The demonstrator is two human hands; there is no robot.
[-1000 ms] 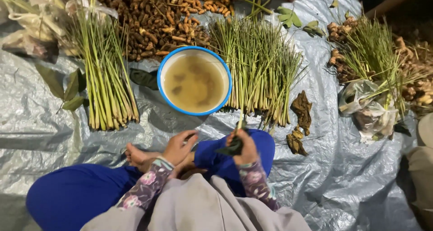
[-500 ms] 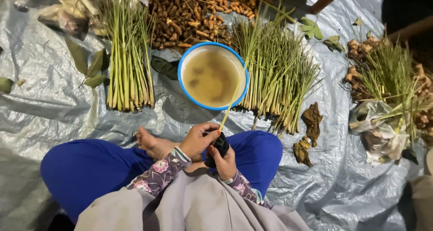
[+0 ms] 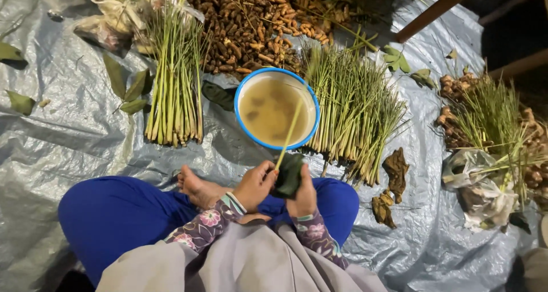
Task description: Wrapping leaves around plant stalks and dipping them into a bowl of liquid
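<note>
I sit cross-legged in blue trousers on a grey plastic sheet [image 3: 68, 138]. My left hand [image 3: 256, 183] pinches the lower end of a thin green stalk [image 3: 290, 133] that slants up over a blue-rimmed bowl [image 3: 277, 109] of cloudy yellowish liquid. My right hand [image 3: 303, 194] grips a dark green folded leaf [image 3: 289, 175] right beside the stalk's base. Both hands are together just above my lap, in front of the bowl.
A bundle of green stalks [image 3: 174, 81] lies left of the bowl, and a wider pile of green stalks [image 3: 354, 106] lies to its right. A heap of brown roots [image 3: 251, 18] lies behind. Loose leaves [image 3: 128, 86], dried brown leaves [image 3: 391, 183] and a plastic bag [image 3: 479, 189] lie around.
My hands have come together. The left hand now holds a stalk that points over the bowl, and the leaf sits in the right hand beside it. The view has shifted.
</note>
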